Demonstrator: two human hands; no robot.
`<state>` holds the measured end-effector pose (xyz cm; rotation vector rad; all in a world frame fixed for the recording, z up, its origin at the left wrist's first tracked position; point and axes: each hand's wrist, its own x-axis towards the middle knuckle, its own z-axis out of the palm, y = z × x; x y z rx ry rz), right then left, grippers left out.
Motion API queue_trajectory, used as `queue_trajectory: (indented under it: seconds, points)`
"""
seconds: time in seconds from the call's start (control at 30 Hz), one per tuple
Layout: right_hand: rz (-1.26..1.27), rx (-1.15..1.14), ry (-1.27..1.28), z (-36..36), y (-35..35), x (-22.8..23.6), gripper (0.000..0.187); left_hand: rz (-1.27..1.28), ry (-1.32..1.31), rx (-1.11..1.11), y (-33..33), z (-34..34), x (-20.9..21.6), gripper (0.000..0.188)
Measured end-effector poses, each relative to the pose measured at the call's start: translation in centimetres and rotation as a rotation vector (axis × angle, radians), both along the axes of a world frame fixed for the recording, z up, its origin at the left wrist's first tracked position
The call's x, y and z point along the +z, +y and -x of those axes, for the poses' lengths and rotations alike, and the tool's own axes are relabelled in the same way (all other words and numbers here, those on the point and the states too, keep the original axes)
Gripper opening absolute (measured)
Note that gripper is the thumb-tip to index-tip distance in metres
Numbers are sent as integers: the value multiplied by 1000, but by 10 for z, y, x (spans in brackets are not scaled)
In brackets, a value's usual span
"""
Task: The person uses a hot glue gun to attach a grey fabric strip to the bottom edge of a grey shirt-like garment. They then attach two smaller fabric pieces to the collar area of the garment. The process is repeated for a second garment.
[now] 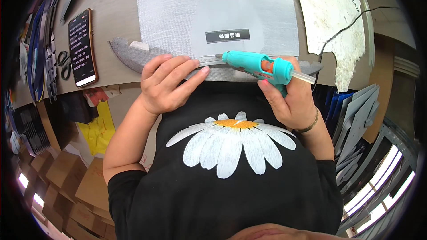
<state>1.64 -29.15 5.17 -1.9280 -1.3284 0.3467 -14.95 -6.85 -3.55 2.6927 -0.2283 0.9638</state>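
A person in a black shirt [155,200] with a large white-petalled daisy print [235,146] works at the near edge of a pale grey sheet [173,9], a rectangle with a fine woven-looking texture. The right hand [294,95], a thin bracelet [308,125] at its wrist, grasps a turquoise plastic glue gun [247,63] with fingers curled around its handle. The gun lies over the sheet's near edge, its narrow nozzle pointing left and a translucent, rod-shaped glue stick [303,77] jutting from its rear. The left hand [171,82] lies at the sheet's near left corner, fingers stretched along the edge; whether they pinch the material cannot be told. A darker grey, curved strip [126,55] with a coarse, felt-like look juts out left of the sheet. On the sheet sits a flat, rectangular black label [228,35]. Left of the sheet, a phone [82,46] with a lit screen lies beside black-handled scissors [65,65]. Right of it, a rough, ragged-edged white piece [327,9] lies beneath a thin black cord [340,31]. Brown cardboard boxes [66,169] stand well below the sheet, to its left.
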Motion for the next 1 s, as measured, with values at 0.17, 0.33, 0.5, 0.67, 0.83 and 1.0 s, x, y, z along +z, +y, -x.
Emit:
queue_trajectory:
  seconds: [0.17,0.33,0.5,0.67,0.83,1.0]
  points:
    - [35,-57,0,-4,-16,3,28,-14,17,-6,0,0,1,24]
    - [19,-94,-55,-10,-29,4,30,-20,9,-7,0,-1,2,26]
    - [52,-138,-77,-13,-39,6,30,-26,4,15,-2,-2,3,24]
    - [98,-171,-87,-15,-46,9,29,-19,16,15,-2,-2,4,23]
    - [126,-298,73,-24,-60,8,29,20,36,4,-3,-2,12,26]
    - [-148,-628,329,-84,-63,27,27,72,32,42,-17,3,24,33]
